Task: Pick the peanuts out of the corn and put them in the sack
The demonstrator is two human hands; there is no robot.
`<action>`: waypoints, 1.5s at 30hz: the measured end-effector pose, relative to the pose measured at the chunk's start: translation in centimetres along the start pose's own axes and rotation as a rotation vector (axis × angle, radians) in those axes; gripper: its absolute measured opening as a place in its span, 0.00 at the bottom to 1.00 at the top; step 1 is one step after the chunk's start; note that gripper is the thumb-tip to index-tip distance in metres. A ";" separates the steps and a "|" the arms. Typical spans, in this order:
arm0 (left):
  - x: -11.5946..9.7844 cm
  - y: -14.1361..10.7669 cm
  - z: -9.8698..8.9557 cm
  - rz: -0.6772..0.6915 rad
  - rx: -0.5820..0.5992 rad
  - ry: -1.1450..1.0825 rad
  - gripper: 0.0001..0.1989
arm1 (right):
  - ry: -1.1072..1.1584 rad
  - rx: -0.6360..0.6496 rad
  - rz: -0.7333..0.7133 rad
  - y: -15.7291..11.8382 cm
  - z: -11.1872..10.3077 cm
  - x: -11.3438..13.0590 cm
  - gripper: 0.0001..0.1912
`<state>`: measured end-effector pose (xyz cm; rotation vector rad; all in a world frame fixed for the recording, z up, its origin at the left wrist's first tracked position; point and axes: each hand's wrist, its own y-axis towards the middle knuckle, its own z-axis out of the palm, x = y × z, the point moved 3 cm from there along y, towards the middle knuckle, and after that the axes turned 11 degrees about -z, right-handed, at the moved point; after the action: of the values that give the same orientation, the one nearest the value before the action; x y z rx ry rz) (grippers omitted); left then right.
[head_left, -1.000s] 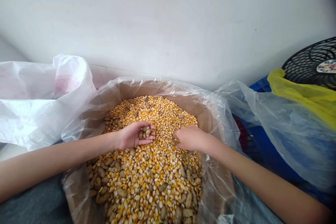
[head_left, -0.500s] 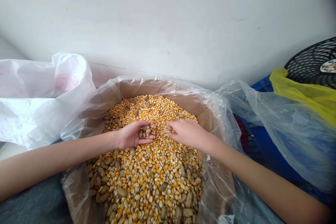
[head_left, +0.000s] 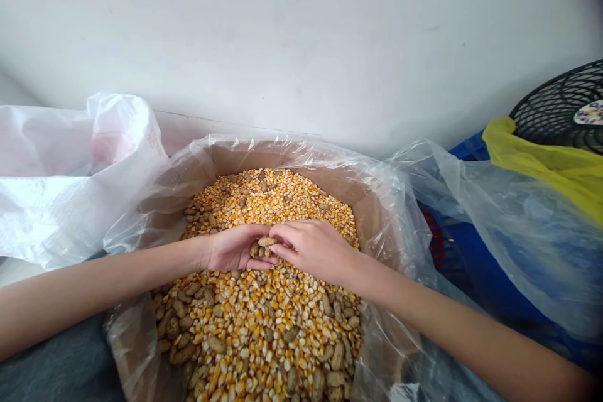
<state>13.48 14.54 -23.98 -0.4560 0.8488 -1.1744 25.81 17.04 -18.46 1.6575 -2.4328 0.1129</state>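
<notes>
My left hand [head_left: 234, 248] is cupped, palm up, around several unshelled peanuts [head_left: 260, 251] above the corn. My right hand [head_left: 313, 248] meets its fingertips from the right and pinches a single peanut [head_left: 267, 242] over the left palm. Beneath both hands spreads a heap of yellow and white corn kernels [head_left: 264, 320] with peanuts mixed in. More peanuts lie in clusters at the heap's lower left [head_left: 179, 320] and lower right. The heap sits in a cardboard box [head_left: 372, 213] lined with a clear plastic bag [head_left: 396, 201].
A white woven sack [head_left: 70, 213] stands at the left. On the right are a blue crate [head_left: 485, 264], a clear plastic sheet [head_left: 527, 220], a yellow bag [head_left: 541, 157] and a black fan grille [head_left: 556, 107]. A white wall [head_left: 301, 44] rises behind the box.
My right hand has moved left from the corn to my left palm, bringing a pinched peanut with it. My left hand has stayed nearly in place with its peanuts.
</notes>
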 end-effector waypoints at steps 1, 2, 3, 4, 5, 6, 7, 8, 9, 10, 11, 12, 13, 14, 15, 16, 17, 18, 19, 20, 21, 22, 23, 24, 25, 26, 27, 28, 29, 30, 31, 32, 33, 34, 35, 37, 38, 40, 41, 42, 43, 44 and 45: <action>0.0 0.0 0.0 0.002 0.000 0.001 0.09 | 0.006 -0.008 -0.007 0.0 0.0 0.0 0.11; 0.0 -0.1 0.0 0.007 -0.005 -0.001 0.09 | 0.011 -0.019 -0.012 0.0 0.0 0.0 0.10; -0.1 -0.1 0.0 0.014 -0.014 -0.005 0.09 | 0.018 -0.039 -0.012 0.0 -0.2 0.1 0.10; -0.1 -0.1 0.0 0.024 -0.027 -0.015 0.09 | 0.022 -0.067 -0.008 0.0 -0.3 0.2 0.10; -0.2 -0.1 -0.1 0.038 -0.044 -0.032 0.08 | 0.025 -0.102 -0.007 -0.1 -0.5 0.3 0.10; -0.3 -0.1 -0.2 0.059 -0.060 -0.055 0.07 | 0.026 -0.141 -0.013 -0.1 -0.6 0.5 0.11; -0.5 -0.1 -0.3 0.081 -0.071 -0.081 0.06 | 0.029 -0.180 -0.036 -0.1 -0.7 0.7 0.12; -0.6 -0.1 -0.3 0.101 -0.076 -0.107 0.06 | 0.034 -0.209 -0.084 -0.1 -0.7 1.1 0.12; -0.7 -0.1 -0.4 0.116 -0.080 -0.132 0.06 | 0.041 -0.221 -0.155 0.0 -0.6 1.6 0.13; -0.8 -0.1 -0.5 0.128 -0.087 -0.154 0.06 | 0.048 -0.215 -0.242 0.0 -0.3 2.2 0.13; -0.9 -0.1 -0.6 0.135 -0.097 -0.175 0.07 | 0.055 -0.195 -0.330 0.1 0.2 2.8 0.13; -1.0 0.0 -0.8 0.140 -0.113 -0.192 0.07 | 0.063 -0.166 -0.403 0.1 0.8 3.4 0.13; -1.0 0.0 -0.9 0.145 -0.133 -0.206 0.07 | 0.071 -0.134 -0.450 0.2 1.5 4.0 0.14; -1.1 0.0 -1.0 0.149 -0.152 -0.217 0.07 | 0.081 -0.104 -0.469 0.2 2.2 4.4 0.16; -1.1 0.0 -1.0 0.151 -0.164 -0.221 0.07 | 0.092 -0.079 -0.469 0.3 2.9 4.7 0.18; -1.1 0.0 -1.0 0.150 -0.168 -0.221 0.07 | 0.104 -0.057 -0.460 0.3 3.6 4.9 0.21; -1.1 -0.1 -1.0 0.147 -0.168 -0.218 0.07 | 0.113 -0.036 -0.452 0.3 4.2 5.0 0.23; -1.0 -0.1 -1.0 0.144 -0.167 -0.217 0.07 | 0.119 -0.018 -0.448 0.3 4.7 5.1 0.24; -1.0 -0.1 -0.9 0.143 -0.168 -0.217 0.07 | 0.121 -0.005 -0.448 0.3 5.1 5.0 0.24; -1.0 -0.1 -0.9 0.145 -0.173 -0.216 0.07 | 0.124 0.007 -0.448 0.4 5.4 5.0 0.22; -1.0 -0.2 -0.9 0.150 -0.180 -0.215 0.07 | 0.126 0.016 -0.446 0.4 5.5 4.8 0.20; -1.0 -0.2 -0.9 0.154 -0.186 -0.214 0.07 | 0.125 0.026 -0.441 0.4 5.5 4.7 0.18; -1.0 -0.2 -0.9 0.161 -0.191 -0.213 0.07 | 0.119 0.034 -0.434 0.4 5.5 4.5 0.17; -1.1 -0.2 -0.9 0.165 -0.193 -0.212 0.07 | 0.110 0.041 -0.425 0.5 5.4 4.3 0.16; -1.1 -0.2 -0.9 0.167 -0.194 -0.213 0.07 | 0.097 0.044 -0.415 0.5 5.4 4.1 0.15; -1.1 -0.1 -1.0 0.166 -0.195 -0.214 0.06 | 0.081 0.043 -0.402 0.6 5.3 4.0 0.15; -1.1 -0.1 -1.1 0.165 -0.198 -0.215 0.06 | 0.063 0.038 -0.390 0.6 5.3 3.9 0.14; -1.0 0.0 -1.1 0.163 -0.203 -0.216 0.06 | 0.043 0.033 -0.382 0.6 5.3 3.8 0.13; -1.0 0.0 -1.2 0.162 -0.208 -0.217 0.06 | 0.023 0.027 -0.378 0.6 5.3 3.7 0.13; -1.0 0.0 -1.3 0.164 -0.211 -0.219 0.06 | 0.000 0.024 -0.378 0.6 5.4 3.7 0.12; -1.0 0.0 -1.3 0.168 -0.213 -0.221 0.06 | -0.024 0.026 -0.378 0.6 5.5 3.6 0.11; -1.1 0.0 -1.4 0.175 -0.212 -0.224 0.06 | -0.046 0.034 -0.375 0.6 5.5 3.5 0.10; -1.1 0.1 -1.4 0.184 -0.210 -0.228 0.06 | -0.065 0.046 -0.369 0.6 5.6 3.4 0.09; -1.1 0.1 -1.4 0.192 -0.207 -0.231 0.06 | -0.080 0.061 -0.360 0.5 5.6 3.3 0.08; -1.1 0.1 -1.4 0.197 -0.205 -0.231 0.06 | -0.091 0.074 -0.353 0.5 5.5 3.1 0.07; -1.1 0.1 -1.5 0.195 -0.203 -0.225 0.06 | -0.097 0.087 -0.358 0.5 5.1 2.8 0.07; -1.1 0.1 -1.5 0.193 -0.200 -0.222 0.06 | -0.090 0.077 -0.369 0.5 4.7 2.7 0.08; -1.1 0.1 -1.4 0.193 -0.187 -0.218 0.06 | -0.054 0.006 -0.390 0.5 3.6 2.5 0.09; -1.1 0.2 -1.4 0.196 -0.175 -0.217 0.06 | -0.025 -0.051 -0.392 0.5 2.9 2.4 0.10; -1.1 0.1 -1.3 0.199 -0.160 -0.212 0.06 | 0.007 -0.117 -0.384 0.5 2.1 2.3 0.11; -1.1 0.1 -1.2 0.201 -0.147 -0.204 0.06 | 0.040 -0.181 -0.365 0.5 1.5 2.0 0.12; -1.1 0.1 -1.1 0.200 -0.140 -0.197 0.06 | 0.069 -0.231 -0.339 0.5 1.0 1.8 0.12; -1.1 0.0 -1.0 0.197 -0.139 -0.188 0.06 | 0.091 -0.260 -0.311 0.5 0.6 1.5 0.13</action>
<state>12.56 15.70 -24.26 -0.5738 0.7951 -0.8804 24.77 15.74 -18.75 1.8352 -1.9963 -0.1625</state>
